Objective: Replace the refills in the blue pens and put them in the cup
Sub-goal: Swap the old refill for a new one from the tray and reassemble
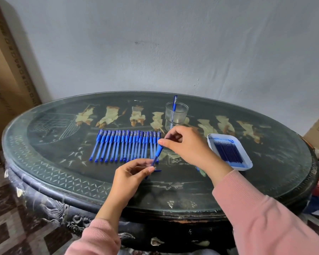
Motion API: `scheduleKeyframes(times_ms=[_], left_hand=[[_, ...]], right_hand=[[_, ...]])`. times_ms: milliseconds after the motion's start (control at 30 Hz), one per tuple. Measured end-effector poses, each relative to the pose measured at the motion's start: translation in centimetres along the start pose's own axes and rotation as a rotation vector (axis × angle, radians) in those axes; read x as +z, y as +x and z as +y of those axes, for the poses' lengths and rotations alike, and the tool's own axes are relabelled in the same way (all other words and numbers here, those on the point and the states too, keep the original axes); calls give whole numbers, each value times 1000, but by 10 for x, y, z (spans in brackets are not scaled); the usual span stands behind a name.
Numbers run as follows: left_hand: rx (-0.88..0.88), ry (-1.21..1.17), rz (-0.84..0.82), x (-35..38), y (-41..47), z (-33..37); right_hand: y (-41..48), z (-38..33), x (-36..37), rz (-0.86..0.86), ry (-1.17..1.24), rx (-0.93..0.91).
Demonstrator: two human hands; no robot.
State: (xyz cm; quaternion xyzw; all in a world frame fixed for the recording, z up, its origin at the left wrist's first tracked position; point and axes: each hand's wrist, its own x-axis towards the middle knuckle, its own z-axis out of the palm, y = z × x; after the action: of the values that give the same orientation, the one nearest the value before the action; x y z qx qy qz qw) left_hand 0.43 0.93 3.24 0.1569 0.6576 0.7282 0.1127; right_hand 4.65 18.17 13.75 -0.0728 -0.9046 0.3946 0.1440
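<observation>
Both hands hold one blue pen (157, 153) slanted above the table. My left hand (132, 178) pinches its clear barrel at the lower end. My right hand (184, 144) pinches the blue grip section at the upper end. A row of several capped blue pens (125, 146) lies side by side to the left of it. The clear plastic cup (179, 122) stands behind my right hand with one blue pen (174, 107) upright in it. A white tray (247, 166) at the right holds several dark blue refills (226, 151). A small blue piece (157, 170) lies on the table by my left thumb.
The round dark table (63, 181) has a glass top and stands against a pale wall. Cardboard boxes (7, 70) lean at the far left and far right. Clutter sits on the floor past the table's right edge.
</observation>
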Motion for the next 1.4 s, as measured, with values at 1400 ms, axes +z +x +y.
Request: scheduleKeyframes(times_ms=[1400], left_hand=[[-5,-16,19,0,0,2]], right_hand=[[-7,7,12,14,178,28]])
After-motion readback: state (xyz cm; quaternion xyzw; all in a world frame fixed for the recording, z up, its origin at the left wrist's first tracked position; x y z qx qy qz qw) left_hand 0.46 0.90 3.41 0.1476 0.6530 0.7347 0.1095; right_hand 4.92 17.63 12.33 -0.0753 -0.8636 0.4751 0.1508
